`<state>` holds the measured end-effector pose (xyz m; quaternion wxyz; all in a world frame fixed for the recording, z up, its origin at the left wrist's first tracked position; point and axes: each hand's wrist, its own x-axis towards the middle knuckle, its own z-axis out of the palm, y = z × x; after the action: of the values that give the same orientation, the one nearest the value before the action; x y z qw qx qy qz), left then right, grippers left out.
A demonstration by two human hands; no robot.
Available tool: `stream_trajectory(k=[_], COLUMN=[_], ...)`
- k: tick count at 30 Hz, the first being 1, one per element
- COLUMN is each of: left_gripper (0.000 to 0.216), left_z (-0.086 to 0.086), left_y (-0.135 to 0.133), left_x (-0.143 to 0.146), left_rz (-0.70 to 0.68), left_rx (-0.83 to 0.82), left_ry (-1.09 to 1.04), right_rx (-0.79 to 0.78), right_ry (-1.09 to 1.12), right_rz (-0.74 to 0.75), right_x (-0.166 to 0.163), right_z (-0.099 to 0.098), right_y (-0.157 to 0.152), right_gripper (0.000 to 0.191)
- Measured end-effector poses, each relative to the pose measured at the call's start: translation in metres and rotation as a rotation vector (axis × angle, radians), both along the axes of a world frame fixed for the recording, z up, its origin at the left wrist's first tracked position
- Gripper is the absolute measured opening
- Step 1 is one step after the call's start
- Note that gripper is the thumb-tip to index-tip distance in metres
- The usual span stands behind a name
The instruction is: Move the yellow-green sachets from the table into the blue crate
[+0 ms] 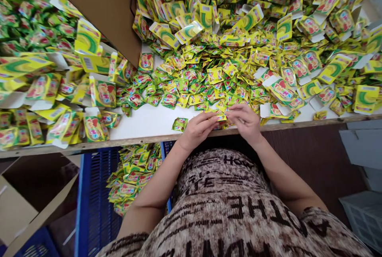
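Note:
My left hand [198,127] and my right hand [246,123] meet at the front edge of the white table. Their fingers are pinched together around a small yellow candy packet [221,117], its ends partly hidden by the fingertips. A single green packet [180,124] lies on the tabletop to the left of my left hand. Just beyond the hands spreads a heap of small green and yellow packets [215,75]. Printed yellow boxes [280,89], some with open white flaps, lie to the right of my right hand.
A brown cardboard panel [101,6] stands at the back left, dividing the piles. More yellow boxes [103,90] and packets lie left of it. Below the table, a blue crate [98,193] stands beside piled packets [134,177]; an open carton [18,197] sits further left.

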<state>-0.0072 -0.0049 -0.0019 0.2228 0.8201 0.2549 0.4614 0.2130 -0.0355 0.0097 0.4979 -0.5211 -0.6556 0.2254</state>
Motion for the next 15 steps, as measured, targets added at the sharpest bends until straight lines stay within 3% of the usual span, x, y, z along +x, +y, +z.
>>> stream_trajectory(k=[2,4,8,11,15], left_gripper=[0.036,0.038,0.034,0.029,0.033], left_z=[-0.003,-0.006,-0.011,-0.01,-0.004], left_y=[-0.006,-0.012,-0.017,-0.015,-0.012], left_x=[0.001,0.001,0.004,0.007,0.009], left_rz=[-0.019,-0.02,0.073,0.084,0.022], left_rx=[-0.015,-0.037,-0.102,-0.168,-0.171], left_ry=[0.017,0.029,0.032,0.028,0.054], right_rx=[-0.113,-0.2,-0.259,-0.243,-0.299], right_ry=[0.072,0.043,-0.195,-0.391,-0.59], right_rz=[-0.187,-0.253,-0.019,0.136,0.221], right_x=[0.012,0.021,0.026,0.024,0.024], right_z=[-0.001,-0.004,-0.012,-0.012,-0.005], right_y=[-0.001,-0.005,-0.012,-0.008,0.004], right_gripper=[0.015,0.014,0.011,0.028,0.042])
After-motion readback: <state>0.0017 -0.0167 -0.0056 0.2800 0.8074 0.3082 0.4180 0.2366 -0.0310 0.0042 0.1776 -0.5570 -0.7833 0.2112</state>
